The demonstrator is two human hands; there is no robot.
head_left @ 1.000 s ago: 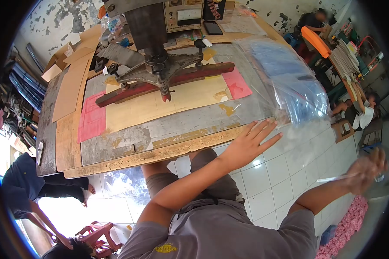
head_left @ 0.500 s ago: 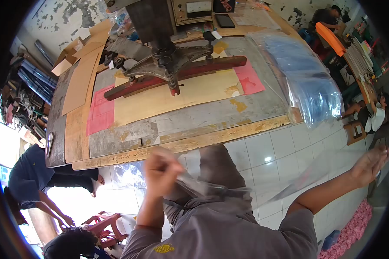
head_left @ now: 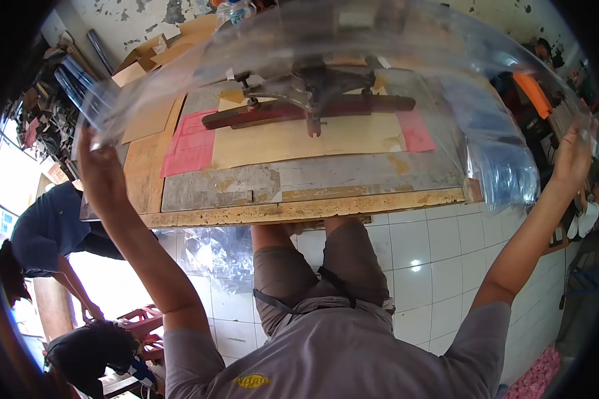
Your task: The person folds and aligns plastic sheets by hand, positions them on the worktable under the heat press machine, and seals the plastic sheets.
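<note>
A clear plastic sheet stretches in an arc between my raised hands, blurred by motion. My left hand grips its left end, and my right hand pinches the other end at far right. Through the sheet I see a press head with a long red metal bar. Below the bar lies a cream sheet with a pink piece at its left end and another pink piece at its right. All of these rest on the worn grey board of the worktable.
A stack of clear plastic sheets hangs over the table's right edge. Cardboard stands at back left. A person in dark clothes bends down at left, near a red stool. Crumpled plastic lies on the tiled floor.
My left hand has moved up and left from in front of my lap, and my right hand has risen. The plastic sheet has swung up from my lap to over the table.
</note>
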